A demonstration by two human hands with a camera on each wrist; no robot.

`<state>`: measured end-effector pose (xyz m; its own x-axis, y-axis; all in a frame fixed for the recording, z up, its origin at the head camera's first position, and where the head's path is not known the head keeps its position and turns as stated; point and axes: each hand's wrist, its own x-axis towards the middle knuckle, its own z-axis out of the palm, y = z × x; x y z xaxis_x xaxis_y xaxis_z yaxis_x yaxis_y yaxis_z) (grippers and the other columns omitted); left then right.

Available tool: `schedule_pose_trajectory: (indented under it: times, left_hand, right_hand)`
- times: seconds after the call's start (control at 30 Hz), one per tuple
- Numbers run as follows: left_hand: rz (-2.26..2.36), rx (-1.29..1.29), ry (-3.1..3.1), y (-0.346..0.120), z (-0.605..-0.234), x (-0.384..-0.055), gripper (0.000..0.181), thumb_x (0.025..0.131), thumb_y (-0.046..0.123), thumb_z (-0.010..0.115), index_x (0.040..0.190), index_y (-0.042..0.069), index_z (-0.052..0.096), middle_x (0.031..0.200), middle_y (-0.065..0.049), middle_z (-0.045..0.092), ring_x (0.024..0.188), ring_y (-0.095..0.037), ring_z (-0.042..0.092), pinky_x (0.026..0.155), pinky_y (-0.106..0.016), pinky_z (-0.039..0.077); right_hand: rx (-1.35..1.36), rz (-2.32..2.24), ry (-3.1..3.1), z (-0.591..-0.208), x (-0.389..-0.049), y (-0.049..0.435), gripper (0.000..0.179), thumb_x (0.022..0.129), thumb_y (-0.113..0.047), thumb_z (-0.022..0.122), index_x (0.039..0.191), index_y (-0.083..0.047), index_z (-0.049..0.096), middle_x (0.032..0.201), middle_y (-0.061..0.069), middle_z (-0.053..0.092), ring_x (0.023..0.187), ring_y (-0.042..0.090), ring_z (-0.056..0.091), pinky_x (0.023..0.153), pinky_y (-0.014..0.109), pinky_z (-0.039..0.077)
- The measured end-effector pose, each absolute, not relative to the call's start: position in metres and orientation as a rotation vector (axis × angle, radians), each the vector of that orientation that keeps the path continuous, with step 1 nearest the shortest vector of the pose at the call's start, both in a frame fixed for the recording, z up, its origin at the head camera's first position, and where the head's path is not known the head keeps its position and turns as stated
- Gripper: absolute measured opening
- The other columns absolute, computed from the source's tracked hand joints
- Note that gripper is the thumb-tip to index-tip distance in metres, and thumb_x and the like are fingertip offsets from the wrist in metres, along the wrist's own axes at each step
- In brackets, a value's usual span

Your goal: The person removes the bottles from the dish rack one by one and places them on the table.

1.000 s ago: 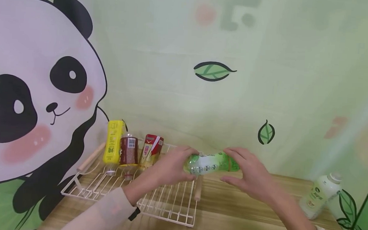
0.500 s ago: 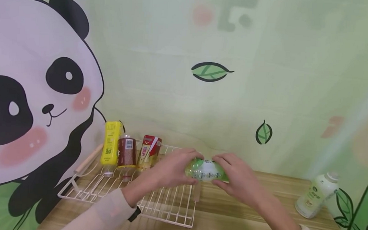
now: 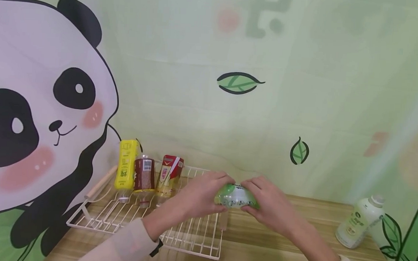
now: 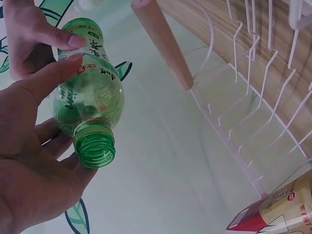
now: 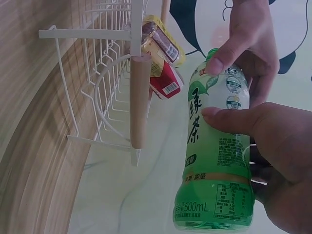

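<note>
A green tea bottle [image 3: 235,196] is held sideways above the right end of the wire rack [image 3: 204,239]. Its threaded green neck [image 4: 96,146] is bare of a cap and faces left. My left hand [image 3: 206,192] grips the shoulder end, thumb over the label. Round the body's middle curls my right hand [image 3: 270,205], its thumb on the label in the right wrist view, where the green base [image 5: 212,207] shows. Both hands cover parts of the bottle in the head view.
In the rack, a yellow bottle [image 3: 126,166], a brown-labelled bottle [image 3: 144,176] and a red-topped carton [image 3: 170,173] lean neck down. The rack has wooden handles [image 5: 140,102]. A white bottle [image 3: 360,221] stands at the table's right. A panda-print cloth [image 3: 182,106] hangs behind.
My right hand has moved left from the bottle's base and closed round its body. The bottle has dropped slightly, and more of it is now covered. The rack's things have stayed put.
</note>
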<state>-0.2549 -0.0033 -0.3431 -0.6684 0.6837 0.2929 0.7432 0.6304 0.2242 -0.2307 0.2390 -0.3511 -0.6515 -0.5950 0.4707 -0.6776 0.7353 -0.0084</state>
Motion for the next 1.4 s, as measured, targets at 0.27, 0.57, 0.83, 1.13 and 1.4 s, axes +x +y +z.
schedule_pose_trajectory:
  times: [0.27,0.57,0.83,1.13,1.4]
  left_hand:
    - [-0.46,-1.178,-2.638,-0.001,-0.346,-0.255,0.073,0.08,0.028,0.095,0.144,0.016,0.062,0.137,0.002,0.067,0.118,-0.018,0.064,0.099,-0.033,0.056]
    - [-0.45,-1.181,-2.632,0.001,-0.345,-0.254,0.075,0.08,0.029,0.095,0.145,0.014,0.061,0.139,0.001,0.066,0.119,-0.018,0.064,0.099,-0.032,0.056]
    - [-0.425,-1.159,-2.653,0.001,-0.343,-0.252,0.078,0.084,0.034,0.092,0.151,0.014,0.056,0.146,-0.001,0.062,0.128,-0.021,0.061,0.104,-0.037,0.055]
    - [-0.513,-1.07,-2.719,-0.012,-0.331,-0.248,0.081,0.09,0.043,0.085,0.156,0.012,0.05,0.155,-0.004,0.054,0.141,-0.026,0.052,0.11,-0.043,0.052]
    - [-0.748,-0.775,-2.7,-0.047,-0.337,-0.266,0.084,0.088,0.037,0.089,0.157,0.01,0.049,0.157,-0.009,0.051,0.142,-0.032,0.051,0.114,-0.05,0.048]
  right_hand:
    - [0.982,0.249,-2.475,-0.353,-0.231,0.238,0.057,0.076,-0.017,0.097,0.124,-0.003,0.071,0.119,0.006,0.071,0.109,0.022,0.065,0.089,0.038,0.061]
    - [0.985,0.241,-2.478,-0.351,-0.231,0.24,0.058,0.075,-0.017,0.098,0.124,-0.002,0.07,0.119,0.006,0.071,0.108,0.022,0.065,0.088,0.037,0.061]
    - [0.993,0.253,-2.489,-0.348,-0.23,0.242,0.058,0.077,-0.017,0.097,0.126,-0.002,0.069,0.121,0.007,0.069,0.109,0.023,0.065,0.087,0.038,0.061]
    - [0.927,0.302,-2.529,-0.347,-0.231,0.254,0.062,0.077,-0.013,0.096,0.13,0.0,0.066,0.121,0.008,0.066,0.106,0.023,0.064,0.084,0.04,0.061]
    - [0.771,0.443,-2.59,-0.349,-0.23,0.293,0.064,0.078,-0.009,0.095,0.133,-0.003,0.064,0.121,0.006,0.064,0.099,0.018,0.063,0.079,0.038,0.059]
